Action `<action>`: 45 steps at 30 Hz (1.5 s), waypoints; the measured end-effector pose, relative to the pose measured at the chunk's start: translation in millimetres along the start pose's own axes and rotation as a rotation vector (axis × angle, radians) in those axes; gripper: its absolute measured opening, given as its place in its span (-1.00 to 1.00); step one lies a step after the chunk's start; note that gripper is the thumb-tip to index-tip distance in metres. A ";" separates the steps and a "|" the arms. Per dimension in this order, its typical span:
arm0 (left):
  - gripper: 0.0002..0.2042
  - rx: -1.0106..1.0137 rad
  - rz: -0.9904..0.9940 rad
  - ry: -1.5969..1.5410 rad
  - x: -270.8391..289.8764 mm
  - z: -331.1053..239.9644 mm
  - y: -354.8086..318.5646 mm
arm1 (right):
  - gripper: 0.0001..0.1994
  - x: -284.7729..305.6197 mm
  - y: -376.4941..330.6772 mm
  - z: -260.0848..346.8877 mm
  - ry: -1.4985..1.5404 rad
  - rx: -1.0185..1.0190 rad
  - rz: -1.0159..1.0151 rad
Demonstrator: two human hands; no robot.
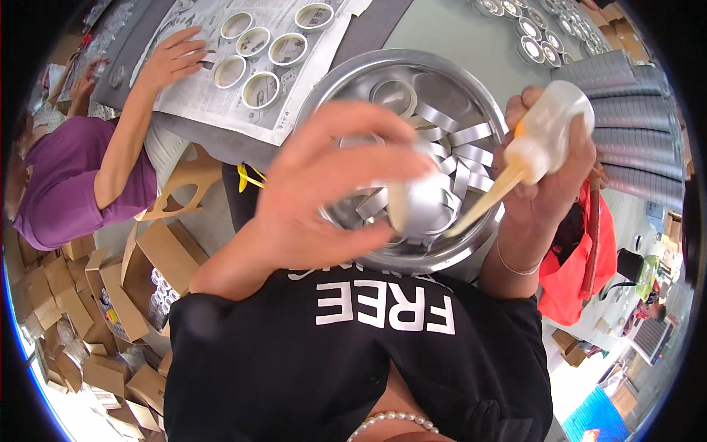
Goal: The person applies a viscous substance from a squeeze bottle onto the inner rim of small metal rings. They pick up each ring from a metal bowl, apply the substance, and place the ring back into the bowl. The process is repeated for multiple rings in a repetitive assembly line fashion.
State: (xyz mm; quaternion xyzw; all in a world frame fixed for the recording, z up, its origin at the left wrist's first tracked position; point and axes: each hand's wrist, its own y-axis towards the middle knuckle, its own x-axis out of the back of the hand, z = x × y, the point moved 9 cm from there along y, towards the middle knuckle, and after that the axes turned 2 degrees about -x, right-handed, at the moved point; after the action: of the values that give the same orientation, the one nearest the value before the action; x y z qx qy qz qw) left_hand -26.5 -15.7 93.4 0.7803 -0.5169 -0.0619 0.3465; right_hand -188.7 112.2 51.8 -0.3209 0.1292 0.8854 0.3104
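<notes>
My left hand (324,184) is curled around a shiny silver round piece (426,210), its thumb and fingers at the edge; motion blurs both. My right hand (541,206) grips a translucent squeeze bottle (558,118), tilted so that its long yellowish nozzle (486,206) points down left, close to the silver piece. Beneath both hands stands a wide metal basin (412,263). Several loose silver strips or bands (471,153) lie in it, with a larger ring (395,96) near the far wall. Part of the basin is hidden behind my left hand.
Several pale-rimmed rings (288,50) lie on newspaper (191,96) at the far left. A person in purple (81,177) reaches over it. Round metal pieces (530,50) stand at the far right, above stacked grey ribbed material (637,136). Cardboard boxes (166,254) fill the lower left.
</notes>
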 end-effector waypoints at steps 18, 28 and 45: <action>-0.40 0.425 0.165 0.594 33.1 85.1 -13.7 | -0.45 19.2 -2.5 39.8 0.165 0.221 0.013; -0.44 0.306 0.691 0.712 -59.1 98.6 -39.5 | -0.44 16.4 -3.3 45.3 0.179 0.230 0.101; -0.27 0.997 -0.041 -0.974 -47.6 61.7 -53.6 | -0.36 -18.0 -44.1 56.9 -0.407 0.797 -0.073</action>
State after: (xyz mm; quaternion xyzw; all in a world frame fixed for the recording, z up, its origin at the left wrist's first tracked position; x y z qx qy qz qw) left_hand -35.4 7.4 2.1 0.7394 -0.5653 -0.1665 -0.3256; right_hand -177.8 162.3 105.5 0.0001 0.3850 0.8001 0.4601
